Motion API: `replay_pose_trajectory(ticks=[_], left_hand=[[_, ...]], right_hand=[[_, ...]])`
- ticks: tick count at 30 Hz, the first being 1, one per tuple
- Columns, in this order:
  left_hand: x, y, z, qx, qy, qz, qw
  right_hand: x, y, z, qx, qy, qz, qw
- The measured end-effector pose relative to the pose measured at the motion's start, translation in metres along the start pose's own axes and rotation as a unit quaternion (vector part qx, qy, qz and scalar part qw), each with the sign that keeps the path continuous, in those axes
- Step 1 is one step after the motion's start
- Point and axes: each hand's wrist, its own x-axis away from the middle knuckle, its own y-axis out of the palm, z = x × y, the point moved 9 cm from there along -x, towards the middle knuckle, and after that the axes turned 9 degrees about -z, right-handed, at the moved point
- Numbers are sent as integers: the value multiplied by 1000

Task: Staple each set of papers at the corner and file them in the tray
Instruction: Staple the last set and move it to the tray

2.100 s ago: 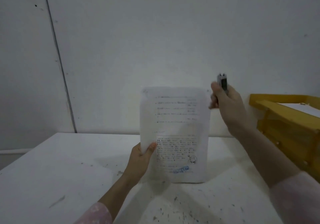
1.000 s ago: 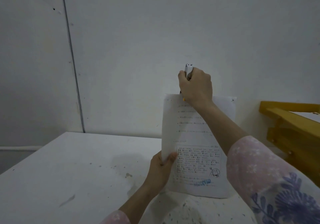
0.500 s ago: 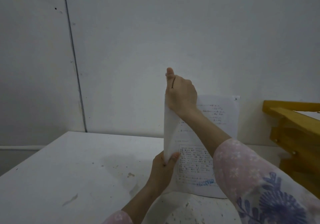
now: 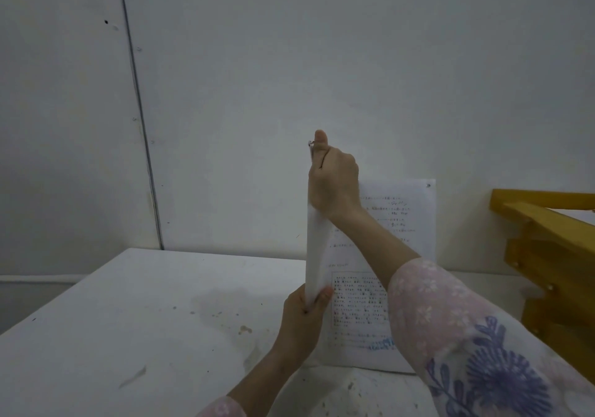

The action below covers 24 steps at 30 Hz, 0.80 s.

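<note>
Your paper set [image 4: 402, 223] stands upright on the table [image 4: 128, 320], left of the yellow tray [image 4: 547, 223] and apart from it. Your left hand [image 4: 304, 318] pinches the set's lower edge on the side away from the tray, thumb in front. Your right hand [image 4: 335, 184] is curled around the stapler [image 4: 311, 146] at the top corner farthest from the tray. Only a metal tip shows beside the thumb. A small dark mark shows at the top corner nearest the tray.

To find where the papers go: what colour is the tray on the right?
Yellow. The tray shows best in the head view, at the right edge.
</note>
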Motion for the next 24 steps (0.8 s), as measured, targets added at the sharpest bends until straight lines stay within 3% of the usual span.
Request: replay_pose_trajectory(ticks=[13,19,24], left_hand=[[0,-4,0,-23,-15,5,1000],[2,-12,1,5,-15,6,1000],[4,-20,3,15,-11,9,1000]], right_hand=[[2,-5,-4,18,-30,-2,999],[-6,-68,10,-28,-36,108,993],[-3,-140,43,51,-23,178,983]])
